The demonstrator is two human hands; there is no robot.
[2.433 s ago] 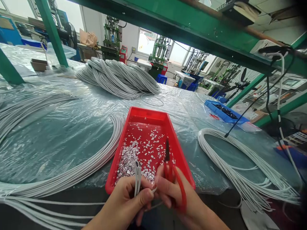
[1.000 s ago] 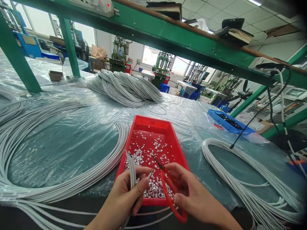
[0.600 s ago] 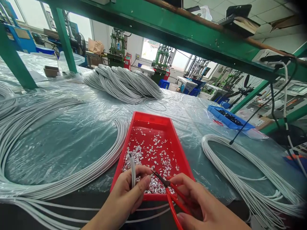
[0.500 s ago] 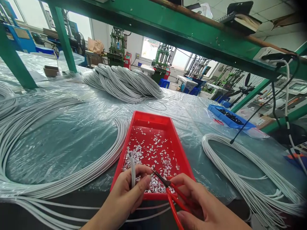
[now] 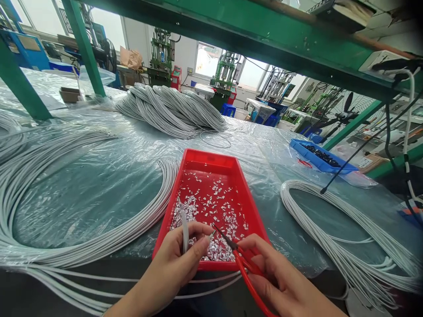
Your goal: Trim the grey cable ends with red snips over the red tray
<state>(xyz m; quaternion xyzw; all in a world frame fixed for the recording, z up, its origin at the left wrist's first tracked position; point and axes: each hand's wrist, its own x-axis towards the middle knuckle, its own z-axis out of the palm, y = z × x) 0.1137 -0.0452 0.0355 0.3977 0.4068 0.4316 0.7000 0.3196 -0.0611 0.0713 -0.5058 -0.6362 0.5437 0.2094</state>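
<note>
My left hand [image 5: 183, 251] is closed around grey cable [image 5: 185, 229], pinching a thin cable end between thumb and forefinger. Close to that end are the dark tips of red-handled scissors [image 5: 243, 259], held in my right hand [image 5: 271, 273]. The blades point up and to the left, a small gap from the cable end. Beneath both hands lies a red tray [image 5: 249, 202], with silvery foil scraps [image 5: 216, 211] scattered over its floor and heaped toward the near side.
A large coil of grey cable [image 5: 99, 242] lies to the left, another coil [image 5: 317, 224] to the right. Farther back sits a big cable pile [image 5: 172, 110]. A blue tray [image 5: 317, 156] of black parts stands at right. A green beam [image 5: 231, 31] crosses overhead.
My right hand has drawn the scissors slightly away from the cable end, to the right. The left hand keeps its pinch, barely shifted. The view has tilted a little.
</note>
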